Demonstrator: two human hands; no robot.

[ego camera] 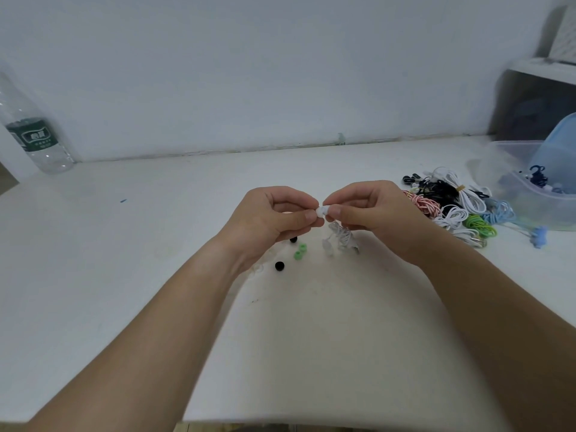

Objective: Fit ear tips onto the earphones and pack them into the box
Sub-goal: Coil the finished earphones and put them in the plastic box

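Just left of the heap of coiled coloured earphone cables (452, 204) on the white table (311, 338), the left hand (274, 216) pinches a small white rubber ear tip (321, 211) against the white wired earphone (339, 236) pinched by the right hand (371, 213), its cord dangling.

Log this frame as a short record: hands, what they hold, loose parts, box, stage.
left hand: pinches white ear tip
right hand: pinches white earphone, cable hanging below
loose on table: green ear tips, black ear tips, below the hands
earphone pile: coiled, right side
box: clear plastic, far right, beside pile
bottle: far left
stage: fitting tip; this earphone not yet packed
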